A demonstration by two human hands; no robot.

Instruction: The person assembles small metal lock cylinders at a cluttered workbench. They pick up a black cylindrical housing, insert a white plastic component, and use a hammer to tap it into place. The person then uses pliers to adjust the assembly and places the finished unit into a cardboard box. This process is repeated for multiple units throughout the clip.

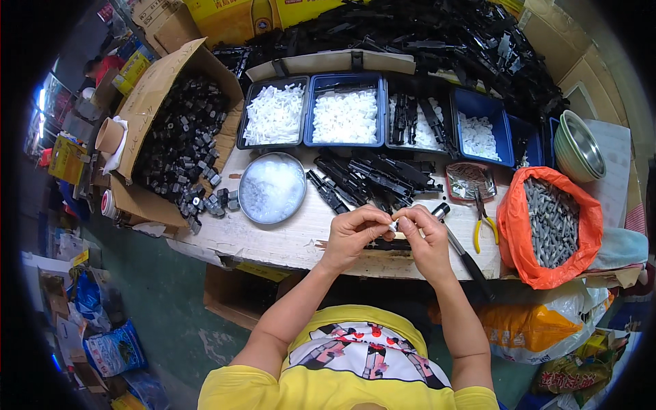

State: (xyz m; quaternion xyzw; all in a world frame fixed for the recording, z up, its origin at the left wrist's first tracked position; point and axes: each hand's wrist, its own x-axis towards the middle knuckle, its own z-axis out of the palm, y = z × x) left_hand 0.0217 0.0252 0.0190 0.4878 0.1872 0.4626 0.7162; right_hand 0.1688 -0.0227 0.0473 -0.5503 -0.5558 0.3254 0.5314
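Note:
Near the front edge of the table, my left hand (357, 236) and my right hand (425, 242) meet fingertip to fingertip. Both are closed in a pinch around a small white plastic part (393, 226), mostly covered by the fingers. Just beyond them lies a pile of long black plastic pieces (355, 179). A hammer with a black handle (473, 268) rests beside my right hand, its handle reaching over the table edge. To its right are pliers with yellow grips (486, 228). A round metal pan (272, 188) of tiny whitish bits stands left of my hands.
A cardboard box (157, 113) of black blocks stands left. Blue bins (345, 142) of white parts line the back, before a heap of black pieces (437, 41). At right are an orange bag (516, 232) of grey pieces, metal bowls (577, 147) and a small tray (470, 182) of thin pins.

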